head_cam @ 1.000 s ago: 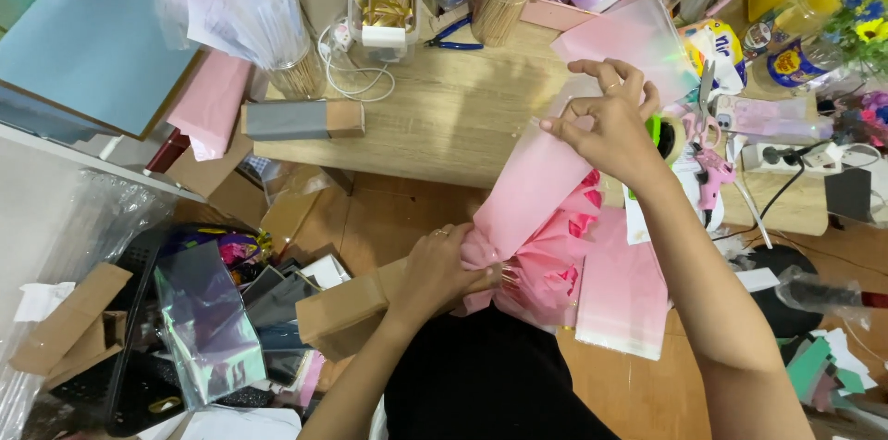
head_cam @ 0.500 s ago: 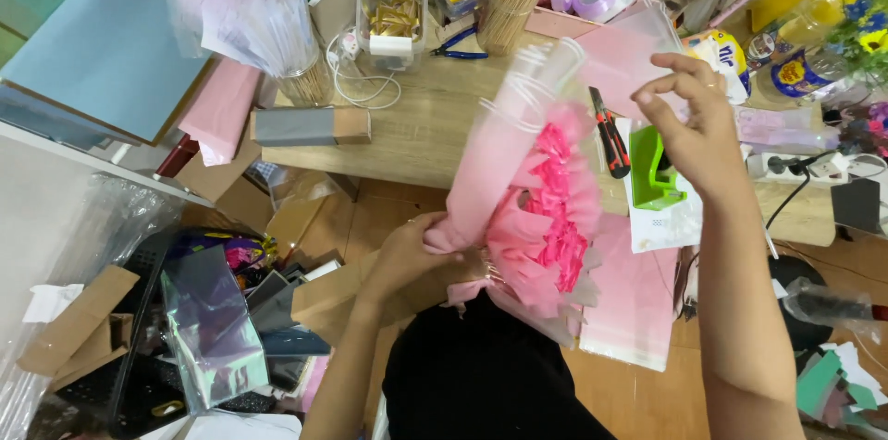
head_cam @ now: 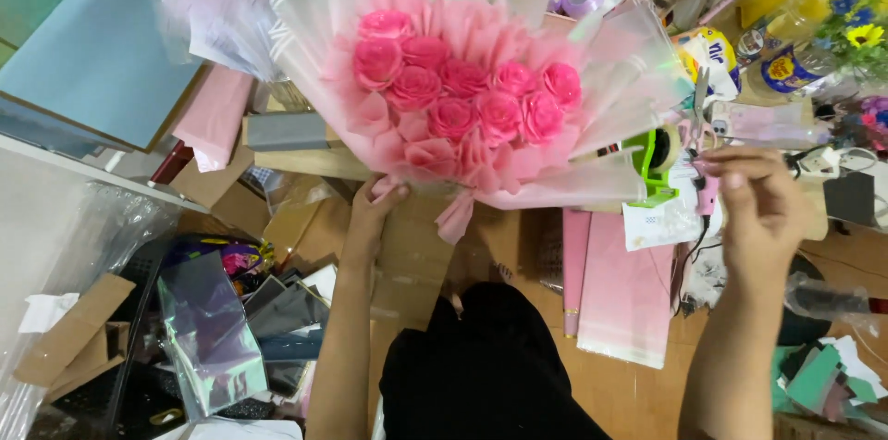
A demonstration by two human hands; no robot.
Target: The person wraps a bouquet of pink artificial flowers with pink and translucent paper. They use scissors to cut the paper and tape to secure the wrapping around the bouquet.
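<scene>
A round bouquet of pink roses (head_cam: 460,102), wrapped in pink tissue and translucent white-edged paper, is held up from below by the left hand (head_cam: 375,209), which is closed around its base. The blooms are turned towards the camera. The right hand (head_cam: 763,209) is raised well apart to the right, with its fingers curled around a small pink tool (head_cam: 707,188) with a dark cord. Just beside that hand a green tape dispenser (head_cam: 655,162) is seen on the cluttered wooden table (head_cam: 314,162). Pink gradient paper sheets (head_cam: 624,287) hang over the table edge, and blue paper (head_cam: 102,70) lies at the left.
</scene>
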